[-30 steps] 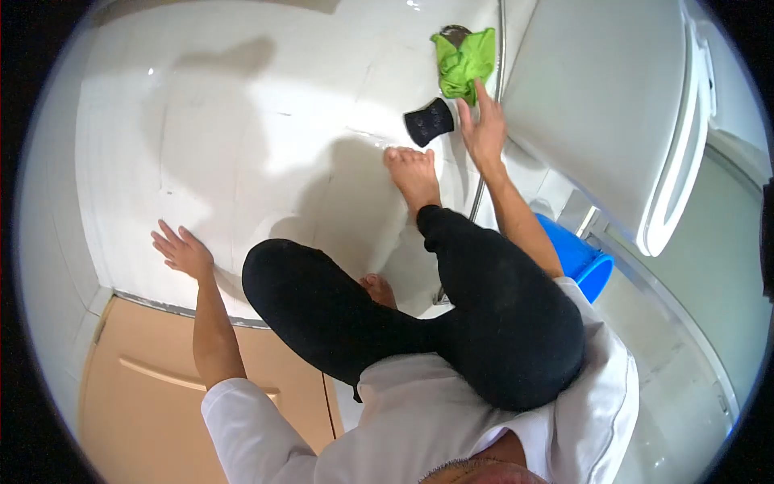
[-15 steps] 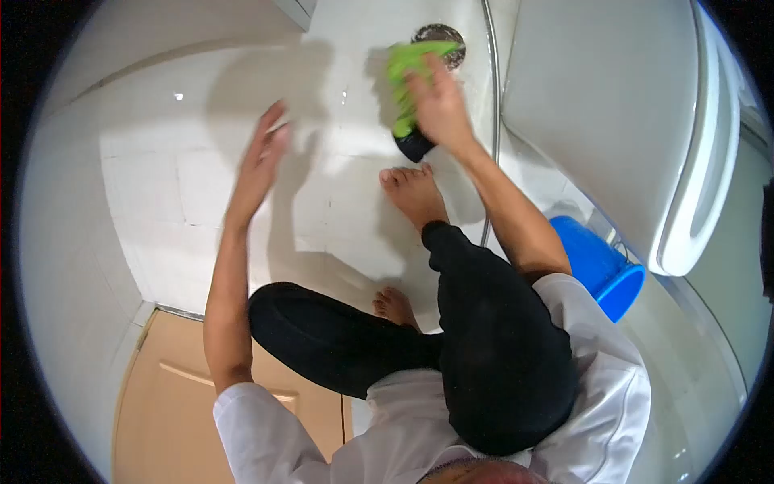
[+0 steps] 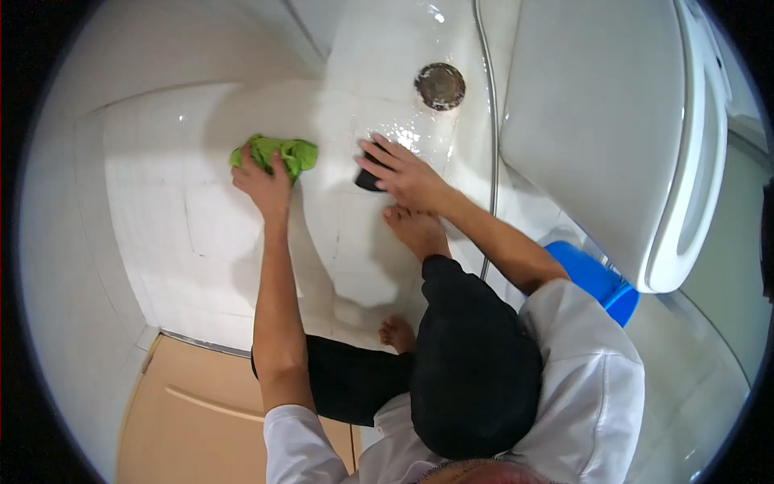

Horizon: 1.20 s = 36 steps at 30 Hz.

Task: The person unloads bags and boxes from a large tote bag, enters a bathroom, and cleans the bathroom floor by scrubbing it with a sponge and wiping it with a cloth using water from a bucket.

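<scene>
A crumpled green cloth [image 3: 297,157] lies on the white tiled floor at the upper left. My left hand [image 3: 264,179] is on its near edge, fingers bent into the fabric. To the right, my right hand [image 3: 407,177] rests over a black pad [image 3: 368,179], with the fingers spread across it. Part of the pad is hidden under that hand. My bare foot sits just below the right hand.
A round drain [image 3: 440,86] lies beyond my right hand, beside a metal hose [image 3: 490,121]. On the right stand a white toilet [image 3: 597,121] and a blue bucket [image 3: 587,273]. A tan door [image 3: 201,419] is at the lower left.
The green cloth has moved from near the drain to the left, where my left hand now holds it. My right hand has let go of the cloth and come down on the black pad.
</scene>
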{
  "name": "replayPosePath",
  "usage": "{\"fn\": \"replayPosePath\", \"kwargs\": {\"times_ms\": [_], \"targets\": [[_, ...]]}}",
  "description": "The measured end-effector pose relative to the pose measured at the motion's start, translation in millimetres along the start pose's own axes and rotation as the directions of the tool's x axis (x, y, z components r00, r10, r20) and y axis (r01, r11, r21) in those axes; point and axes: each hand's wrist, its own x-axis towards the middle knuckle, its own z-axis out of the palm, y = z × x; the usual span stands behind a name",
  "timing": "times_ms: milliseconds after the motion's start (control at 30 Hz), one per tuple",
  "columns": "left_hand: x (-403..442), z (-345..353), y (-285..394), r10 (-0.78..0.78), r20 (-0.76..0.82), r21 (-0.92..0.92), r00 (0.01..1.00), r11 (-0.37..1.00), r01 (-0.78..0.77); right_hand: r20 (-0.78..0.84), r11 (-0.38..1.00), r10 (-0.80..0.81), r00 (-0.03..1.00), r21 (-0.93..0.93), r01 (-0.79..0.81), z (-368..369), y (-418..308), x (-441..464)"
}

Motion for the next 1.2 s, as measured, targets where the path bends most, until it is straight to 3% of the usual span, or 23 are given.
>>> {"fn": "replayPosePath", "kwargs": {"times_ms": [67, 100, 133, 167, 200, 233, 300, 400, 500, 567, 600, 633, 733, 800, 833, 900, 933, 967, 1000, 1067, 1100, 1167, 1200], "targets": [[-4.5, 10.8, -9.5, 0.373, -0.081, 0.227, 0.924, 0.910, -0.348, -0.207, 0.978, -0.110, 0.972, -0.198, 0.069, 16.9, 48.0, 72.0], [-2.4, 5.0, -11.1, 0.383, -0.058, 0.202, 0.922, 0.909, -0.364, -0.254, 0.916, -0.164, 0.953, -0.397, 0.052, 14.3, 90.4, 123.0], [2.9, -4.0, -20.5, 0.400, -0.023, 0.255, 0.916, 0.889, -0.381, -0.426, 0.849, -0.042, 0.904, -0.492, -0.192, -1.6, 110.5, 164.5], [11.7, -9.0, -27.7, 0.406, 0.009, 0.291, 0.914, 0.873, -0.391, -0.654, 0.827, 0.025, 0.756, -0.411, -0.383, -25.5, 105.1, 192.1], [25.9, -14.2, -35.8, 0.449, 0.000, 0.293, 0.894, 0.854, -0.429, -0.734, 0.825, 0.077, 0.674, -0.333, -0.456, -47.6, 105.5, 213.6], [36.0, -23.4, -47.3, 0.481, -0.005, 0.298, 0.877, 0.838, -0.458, -0.713, 0.833, 0.094, 0.695, -0.326, -0.447, -56.7, 105.7, 224.7], [49.5, -34.8, -54.7, 0.369, -0.112, 0.239, 0.923, 0.911, -0.336, -0.580, 0.862, 0.036, 0.814, -0.394, -0.318, -40.8, 97.9, 237.9], [81.2, -46.0, -97.2, 0.172, -0.275, 0.264, 0.946, 0.960, -0.098, -0.209, 0.925, -0.212, 0.954, -0.357, 0.128, 35.1, 46.6, 231.4], [89.5, -67.1, -120.3, -0.090, -0.209, 0.163, 0.974, 0.979, 0.125, 0.160, 0.851, -0.488, 0.858, -0.131, 0.509, 86.0, -19.5, 227.7], [86.5, -65.9, -141.4, 0.120, -0.246, 0.173, 0.962, 0.982, -0.078, 0.206, 0.795, -0.569, 0.796, -0.109, 0.596, 98.5, -20.2, 243.4], [85.4, -67.3, -147.7, 0.089, -0.247, 0.165, 0.965, 0.985, -0.049, 0.105, 0.782, -0.597, 0.795, -0.142, 0.606, 98.6, -5.5, 263.9], [83.6, -68.3, -143.4, 0.115, -0.244, 0.196, 0.963, 0.978, -0.067, -0.017, 0.838, -0.534, 0.845, -0.138, 0.527, 86.5, 8.6, 286.9], [77.7, -65.9, -137.0, 0.116, -0.244, 0.212, 0.963, 0.975, -0.064, -0.322, 0.821, -0.376, 0.869, -0.551, 0.151, 18.0, 132.9, 367.2], [86.4, -69.3, -138.8, 0.086, -0.226, 0.187, 0.970, 0.981, -0.043, -0.273, 0.808, 0.018, 0.962, -0.562, -0.174, -10.7, 108.1, 391.9], [88.0, -68.1, -144.0, 0.106, -0.233, 0.221, 0.967, 0.974, -0.053, -0.264, 0.805, 0.016, 0.965, -0.569, -0.169, 1.6, 110.6, 393.4], [87.6, -69.7, -140.7, 0.113, -0.235, 0.253, 0.965, 0.966, -0.051, -0.350, 0.659, -0.304, 0.886, -0.749, -0.070, 36.3, 106.6, 381.8], [88.3, -69.7, -137.4, 0.093, -0.235, 0.224, 0.968, 0.974, -0.039, -0.252, 0.882, -0.108, 0.962, -0.470, -0.024, 46.8, 70.5, 364.8], [89.6, -71.4, -136.0, 0.074, -0.236, 0.203, 0.969, 0.979, -0.026, -0.257, 0.943, -0.159, 0.953, -0.327, 0.069, 65.6, 50.8, 341.1], [88.7, -73.2, -138.2, 0.070, -0.232, 0.211, 0.970, 0.977, -0.020, -0.081, 0.945, -0.199, 0.977, -0.281, 0.169, 68.3, 33.7, 321.4], [90.4, -72.9, -135.0, 0.076, -0.236, 0.195, 0.969, 0.980, -0.029, -0.019, 0.759, -0.250, 0.968, -0.625, 0.183, 49.7, 62.0, 305.4], [89.3, -70.8, -134.4, 0.074, -0.223, 0.192, 0.972, 0.981, -0.031, -0.178, 0.857, -0.156, 0.972, -0.513, 0.043, 28.1, 91.7, 299.3], [89.3, -70.9, -136.3, 0.097, -0.266, 0.208, 0.959, 0.977, -0.041, -0.514, 0.791, 0.101, 0.852, -0.478, -0.382, -32.0, 176.2, 294.9], [92.1, -71.6, -134.7, 0.100, -0.270, 0.209, 0.958, 0.977, -0.043, -0.703, 0.577, 0.174, 0.690, -0.494, -0.650, -55.4, 207.3, 296.5]]}}
